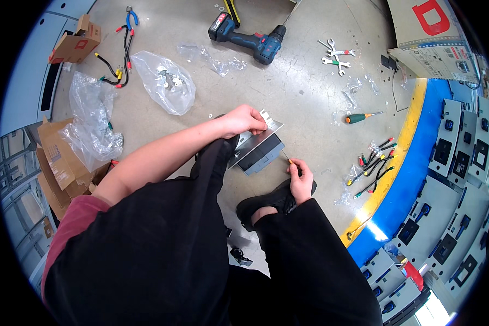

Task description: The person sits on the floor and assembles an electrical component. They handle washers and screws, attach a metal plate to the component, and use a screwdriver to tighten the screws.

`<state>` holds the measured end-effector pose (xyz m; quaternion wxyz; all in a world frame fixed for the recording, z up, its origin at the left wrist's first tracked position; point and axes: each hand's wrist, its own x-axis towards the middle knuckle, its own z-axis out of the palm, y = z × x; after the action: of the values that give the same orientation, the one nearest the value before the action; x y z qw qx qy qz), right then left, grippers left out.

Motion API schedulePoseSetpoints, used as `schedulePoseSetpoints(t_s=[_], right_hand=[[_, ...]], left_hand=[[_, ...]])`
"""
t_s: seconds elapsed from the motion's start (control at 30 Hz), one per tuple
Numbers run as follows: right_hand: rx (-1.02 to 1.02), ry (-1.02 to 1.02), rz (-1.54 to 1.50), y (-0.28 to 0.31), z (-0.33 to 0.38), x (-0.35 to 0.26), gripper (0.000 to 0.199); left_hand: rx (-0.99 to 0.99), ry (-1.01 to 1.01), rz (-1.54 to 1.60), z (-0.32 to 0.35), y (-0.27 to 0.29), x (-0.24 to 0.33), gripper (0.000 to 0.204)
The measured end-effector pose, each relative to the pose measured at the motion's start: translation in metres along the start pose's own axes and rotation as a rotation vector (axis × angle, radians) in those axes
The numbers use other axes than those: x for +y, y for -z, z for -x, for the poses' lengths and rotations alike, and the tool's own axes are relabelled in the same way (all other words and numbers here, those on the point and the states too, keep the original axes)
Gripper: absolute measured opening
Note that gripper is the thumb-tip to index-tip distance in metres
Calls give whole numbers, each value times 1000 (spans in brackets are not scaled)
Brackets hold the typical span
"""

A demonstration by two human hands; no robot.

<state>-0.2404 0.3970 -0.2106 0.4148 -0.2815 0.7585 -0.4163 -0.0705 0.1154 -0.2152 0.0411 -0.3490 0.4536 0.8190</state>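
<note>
My left hand [247, 120] is closed at the upper edge of a shiny metal plate [248, 148], beside a row of pale tabs. Fixed against that plate is a boxy grey device with a black face [262, 154], tilted between my feet. My right hand [301, 182] grips a small screwdriver [291, 161] with a yellow-orange end showing; most of its handle is hidden in the fingers. Its thin shaft points up toward the device's right side. Whether the tip touches the device, I cannot tell. A black shoe [277, 201] is just below the right hand.
A cordless drill [250, 41] lies ahead, with wrenches [337, 54] and a green-handled screwdriver [358, 117] to the right. Black cables [372, 165] lie near a yellow floor stripe [399, 144]. On the left are a bag of hardware [165, 84] and cardboard [62, 157].
</note>
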Motion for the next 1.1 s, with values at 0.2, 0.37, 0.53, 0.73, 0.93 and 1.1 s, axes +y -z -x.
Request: schedulePoseSetpoints(t_s=[0.2, 0.37, 0.53, 0.73, 0.93, 1.1], right_hand=[[-1, -18, -23, 0, 0, 3, 22], [-2, -21, -1, 1, -1, 5, 22], [7, -6, -1, 0, 0, -2, 21], [6, 2, 9, -1, 0, -5, 22], [8, -3, -10, 0, 1, -2, 22], [5, -12, -15, -1, 1, -3, 22]], left_hand=[[35, 15, 19, -1, -3, 2, 12], [34, 47, 42, -2, -1, 4, 12], [29, 52, 83, -1, -2, 5, 14], [18, 61, 49, -3, 0, 3, 17], [26, -15, 165, 2, -2, 4, 40], [22, -87, 163, 2, -2, -1, 43]])
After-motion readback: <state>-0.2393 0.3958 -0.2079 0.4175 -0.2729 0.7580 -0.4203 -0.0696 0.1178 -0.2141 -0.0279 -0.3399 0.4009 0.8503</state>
